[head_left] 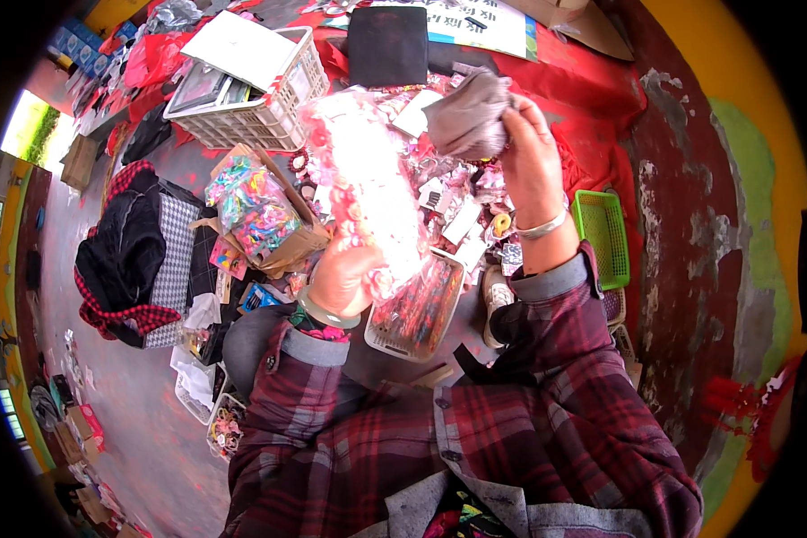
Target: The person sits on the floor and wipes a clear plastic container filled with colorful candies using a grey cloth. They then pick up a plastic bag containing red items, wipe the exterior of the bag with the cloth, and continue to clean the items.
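Note:
My left hand (342,280) is closed on the lower end of a long clear plastic bag (350,193) with pink and red pieces along its side. Strong glare washes out the bag's middle. Raised to the right, my right hand (533,161) pinches a crumpled mauve-grey cloth piece (469,117) between thumb and fingers. Behind and between the hands lies a heap of small packaged pink trinkets and white cards (462,220). Below the bag, close to my left hand, sits a shallow plastic basket (421,345) of thin, mostly red items.
A cardboard box (309,238) holding a bag of colourful pieces stands left of my left hand. Behind it is a white crate (282,117) with a flat white box on top. A green basket (601,238) stands at right. Dark clothing (125,242) drapes over a checked box at left.

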{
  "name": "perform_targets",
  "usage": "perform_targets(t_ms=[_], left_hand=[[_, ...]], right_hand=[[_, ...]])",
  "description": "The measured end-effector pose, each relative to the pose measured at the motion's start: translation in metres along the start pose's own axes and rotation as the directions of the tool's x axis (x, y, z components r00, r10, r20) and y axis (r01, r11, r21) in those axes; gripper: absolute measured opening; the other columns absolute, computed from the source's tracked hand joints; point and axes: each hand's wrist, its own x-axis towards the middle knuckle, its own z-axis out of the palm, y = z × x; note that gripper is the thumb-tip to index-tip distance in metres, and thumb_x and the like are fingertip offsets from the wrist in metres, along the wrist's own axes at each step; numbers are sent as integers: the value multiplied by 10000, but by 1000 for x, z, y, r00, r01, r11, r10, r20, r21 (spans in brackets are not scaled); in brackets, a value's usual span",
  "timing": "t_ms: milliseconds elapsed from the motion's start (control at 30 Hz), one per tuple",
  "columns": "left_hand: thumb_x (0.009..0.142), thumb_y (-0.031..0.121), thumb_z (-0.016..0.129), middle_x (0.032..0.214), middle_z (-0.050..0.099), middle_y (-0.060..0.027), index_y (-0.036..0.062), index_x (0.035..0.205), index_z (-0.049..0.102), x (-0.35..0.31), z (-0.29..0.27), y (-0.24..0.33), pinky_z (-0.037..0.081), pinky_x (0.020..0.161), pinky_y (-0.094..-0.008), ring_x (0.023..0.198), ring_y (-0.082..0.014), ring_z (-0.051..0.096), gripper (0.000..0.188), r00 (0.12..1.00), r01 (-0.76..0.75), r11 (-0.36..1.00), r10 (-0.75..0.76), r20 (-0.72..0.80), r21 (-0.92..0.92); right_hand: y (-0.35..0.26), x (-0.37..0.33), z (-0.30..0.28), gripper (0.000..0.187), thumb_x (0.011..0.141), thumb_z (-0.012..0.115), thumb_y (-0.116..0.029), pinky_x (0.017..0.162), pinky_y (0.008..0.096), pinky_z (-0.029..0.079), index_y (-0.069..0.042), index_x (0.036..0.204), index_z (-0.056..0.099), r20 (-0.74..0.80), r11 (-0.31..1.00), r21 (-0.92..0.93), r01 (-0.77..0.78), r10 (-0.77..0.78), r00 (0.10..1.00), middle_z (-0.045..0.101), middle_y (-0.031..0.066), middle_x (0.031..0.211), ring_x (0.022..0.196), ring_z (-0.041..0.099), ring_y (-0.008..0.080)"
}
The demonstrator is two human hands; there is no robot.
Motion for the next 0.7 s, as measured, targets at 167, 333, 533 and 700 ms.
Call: perform_targets(t_ms=[167, 333, 533, 700], left_hand=[[823, -31, 532, 1077, 613, -122, -7, 1223, 483, 1, -15, 7, 509, 855, -368, 982, -225, 619, 403, 999, -28, 1000, 27, -48, -9], [855, 31, 555, 1051, 621, -105, -1, 1207, 495, 1, -21, 4, 513, 858, -368, 967, -212, 621, 359, 999, -24, 1000, 24, -37, -3], [946, 280, 506, 1212, 540, -100, 2, 1300, 406, 3, 2, -3, 463, 939, -371, 1087, -215, 558, 461, 995, -85, 996, 84, 60, 18], [969, 469, 379, 1311, 451, -138, -8, 1364, 307, 5, 4, -5, 413, 1000, -375, 1192, -230, 483, 624, 993, -116, 983, 113, 24, 141]], right_hand=[[-5, -7, 8, 269, 947, 491, -183, 944, 367, 449, -59, 1183, 528, 56, 938, 331, -105, 91, 994, 600, 74, 1144, 1076, 568, 204], [5, -20, 37, 207, 960, 490, -161, 839, 292, 491, -60, 1139, 514, 76, 981, 183, -71, 58, 995, 606, 55, 1045, 955, 593, 149], [34, -44, 59, 232, 836, 634, -61, 681, 271, 492, -31, 1064, 600, 288, 798, -541, 265, -121, 950, 596, 52, 931, 791, 595, 152], [36, -56, 65, 259, 745, 633, 16, 800, 365, 464, -18, 1002, 620, 584, 433, -621, 653, -300, 754, 589, 132, 977, 898, 574, 305]])
